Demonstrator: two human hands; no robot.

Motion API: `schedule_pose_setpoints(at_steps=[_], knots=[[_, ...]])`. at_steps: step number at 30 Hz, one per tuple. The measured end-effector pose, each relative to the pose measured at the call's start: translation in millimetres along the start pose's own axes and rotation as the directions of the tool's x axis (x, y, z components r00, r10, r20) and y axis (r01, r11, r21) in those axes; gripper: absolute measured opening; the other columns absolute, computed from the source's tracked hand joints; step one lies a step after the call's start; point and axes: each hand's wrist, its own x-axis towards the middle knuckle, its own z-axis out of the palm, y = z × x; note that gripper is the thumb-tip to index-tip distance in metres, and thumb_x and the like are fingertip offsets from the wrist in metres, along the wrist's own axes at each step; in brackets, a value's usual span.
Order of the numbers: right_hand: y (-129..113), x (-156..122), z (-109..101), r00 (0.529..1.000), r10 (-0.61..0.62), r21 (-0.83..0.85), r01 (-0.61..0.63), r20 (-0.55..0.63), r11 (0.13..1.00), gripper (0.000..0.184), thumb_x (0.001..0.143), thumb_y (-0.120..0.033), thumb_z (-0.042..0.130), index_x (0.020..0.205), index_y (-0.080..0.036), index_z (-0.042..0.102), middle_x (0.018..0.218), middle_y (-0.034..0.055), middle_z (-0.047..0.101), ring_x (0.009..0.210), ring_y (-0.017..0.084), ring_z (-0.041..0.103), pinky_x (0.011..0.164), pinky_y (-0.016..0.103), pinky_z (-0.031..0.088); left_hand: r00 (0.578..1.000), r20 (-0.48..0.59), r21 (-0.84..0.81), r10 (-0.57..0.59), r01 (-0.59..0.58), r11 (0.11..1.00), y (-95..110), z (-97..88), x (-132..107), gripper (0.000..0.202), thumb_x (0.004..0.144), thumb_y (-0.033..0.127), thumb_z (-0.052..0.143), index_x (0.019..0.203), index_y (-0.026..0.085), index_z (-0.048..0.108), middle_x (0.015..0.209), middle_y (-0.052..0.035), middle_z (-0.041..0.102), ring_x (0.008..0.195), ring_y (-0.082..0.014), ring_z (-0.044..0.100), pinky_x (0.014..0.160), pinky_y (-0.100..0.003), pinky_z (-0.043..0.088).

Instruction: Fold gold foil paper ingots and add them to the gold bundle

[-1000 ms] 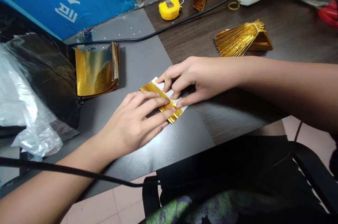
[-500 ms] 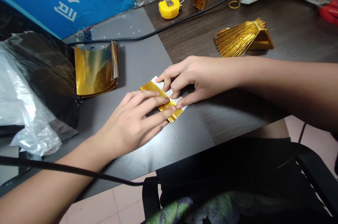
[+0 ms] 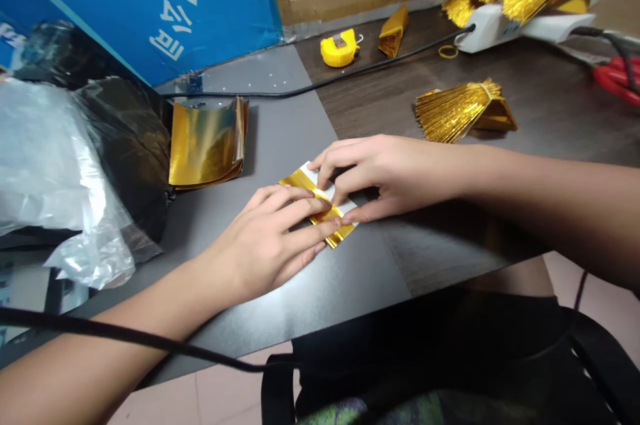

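A small gold foil sheet (image 3: pixel 299 181) with a white back lies on the grey mat (image 3: pixel 280 125), partly folded into narrow pleats. My left hand (image 3: pixel 265 245) lies flat on it, fingers stretched out and pressing the gold folds down. My right hand (image 3: pixel 395 171) reaches in from the right, its fingertips curled and pinching the white edge of the same sheet. The two hands' fingertips almost touch over the paper.
A curled stack of gold sheets (image 3: pixel 207 145) sits to the left, beside plastic bags (image 3: pixel 50 165). A tied bundle of pleated gold paper (image 3: pixel 457 111), a yellow tape measure (image 3: pixel 340 50), a black cable (image 3: pixel 350 75), a rubber band (image 3: pixel 448 51) and a white device (image 3: pixel 493 28) lie behind.
The view has tilted up and shifted, so more of the back of the table shows. Both hands stay on the gold sheet; my right fingertips have curled slightly tighter on its edge.
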Motion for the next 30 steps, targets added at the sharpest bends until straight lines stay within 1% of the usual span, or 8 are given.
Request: schedule_pose_setpoints(at_steps=[3, 6, 8, 16, 21, 25, 28, 30], knots=[[-6.2, 2.0, -1.8, 0.999, -0.036, 0.023, 0.036, -0.005, 0.999, 0.019, 0.1, -0.031, 0.066, 0.102, -0.014, 0.074, 0.11, 0.0093, 0.069, 0.109, 0.02, 0.062, 0.097, 0.035, 0.051, 1.0, 0.013, -0.007, -0.023, 0.023, 1.0, 1.0, -1.3, -1.0, 0.03, 0.102, 0.026, 0.056, 0.129, 0.025, 0.069, 0.128, -0.0052, 0.067, 0.118, -0.0248, 0.058, 0.1, -0.042, 0.044], [-8.2, 2.1, -1.7, 0.999, -0.015, 0.046, 0.013, 0.048, 0.999, 0.021, 0.102, -0.029, 0.062, 0.099, -0.013, 0.076, 0.106, 0.0104, 0.07, 0.1, 0.017, 0.064, 0.089, 0.031, 0.052, 0.999, 0.016, -0.012, -0.029, 0.029, 1.0, 1.4, -1.6, -2.5, 0.031, 0.103, 0.028, 0.055, 0.13, 0.026, 0.068, 0.128, -0.0051, 0.067, 0.116, -0.0231, 0.058, 0.102, -0.04, 0.043], [-7.5, 2.0, -0.6, 0.998, -0.008, 0.058, 0.005, 0.061, 0.998, 0.023, 0.102, -0.029, 0.062, 0.096, -0.012, 0.077, 0.105, 0.0106, 0.07, 0.098, 0.017, 0.064, 0.087, 0.031, 0.052, 0.999, 0.012, -0.014, -0.032, 0.032, 0.999, 1.6, -1.8, -3.1, 0.031, 0.103, 0.029, 0.055, 0.131, 0.026, 0.067, 0.129, -0.0049, 0.066, 0.117, -0.0226, 0.058, 0.102, -0.04, 0.043], [-5.9, 2.3, 2.3, 0.998, 0.015, 0.086, -0.02, 0.058, 0.996, 0.023, 0.101, -0.031, 0.063, 0.097, -0.014, 0.078, 0.104, 0.0104, 0.07, 0.101, 0.019, 0.061, 0.089, 0.032, 0.05, 1.0, -0.009, -0.007, -0.008, 0.007, 1.0, 2.9, -3.7, -2.7, 0.033, 0.103, 0.026, 0.053, 0.134, 0.025, 0.065, 0.127, -0.005, 0.066, 0.116, -0.0203, 0.057, 0.1, -0.038, 0.043], [-5.4, 2.3, 1.1, 0.994, 0.065, 0.125, -0.076, 0.087, 0.989, 0.02, 0.1, -0.032, 0.066, 0.109, -0.015, 0.073, 0.127, 0.0099, 0.066, 0.121, 0.019, 0.059, 0.105, 0.033, 0.048, 1.0, 0.006, 0.02, -0.02, 0.02, 1.0, 2.2, -2.4, -3.6, 0.033, 0.103, 0.029, 0.053, 0.135, 0.027, 0.064, 0.127, -0.0057, 0.066, 0.112, -0.0216, 0.058, 0.094, -0.037, 0.044], [-1.5, 0.0, 2.6, 0.983, 0.143, 0.095, -0.154, 0.116, 0.983, 0.042, 0.098, -0.038, 0.068, 0.131, -0.013, 0.061, 0.143, 0.014, 0.059, 0.133, 0.022, 0.056, 0.111, 0.037, 0.047, 1.0, 0.022, 0.021, 0.0, 0.0, 1.0, 1.9, -2.0, -3.9, 0.033, 0.103, 0.029, 0.054, 0.135, 0.026, 0.064, 0.128, -0.0043, 0.067, 0.115, -0.0222, 0.058, 0.097, -0.038, 0.043], [2.1, -2.1, 4.4, 0.985, 0.11, 0.057, -0.119, 0.133, 0.991, 0.053, 0.1, -0.039, 0.065, 0.145, -0.014, 0.053, 0.151, 0.0136, 0.055, 0.144, 0.023, 0.048, 0.119, 0.04, 0.041, 1.0, 0.019, 0.027, 0.004, -0.004, 1.0, 1.2, -1.1, -3.5, 0.034, 0.103, 0.027, 0.054, 0.135, 0.025, 0.063, 0.129, -0.0042, 0.066, 0.115, -0.022, 0.058, 0.099, -0.038, 0.042], [4.4, -2.9, 5.7, 0.989, 0.064, 0.045, -0.071, 0.133, 0.996, 0.055, 0.102, -0.04, 0.061, 0.148, -0.011, 0.052, 0.154, 0.0155, 0.052, 0.147, 0.023, 0.043, 0.123, 0.04, 0.036, 1.0, 0.007, 0.037, 0.01, -0.01, 0.999, 0.5, -0.5, -3.0, 0.034, 0.102, 0.026, 0.055, 0.135, 0.024, 0.064, 0.129, -0.0046, 0.066, 0.115, -0.0226, 0.058, 0.098, -0.038, 0.042]])
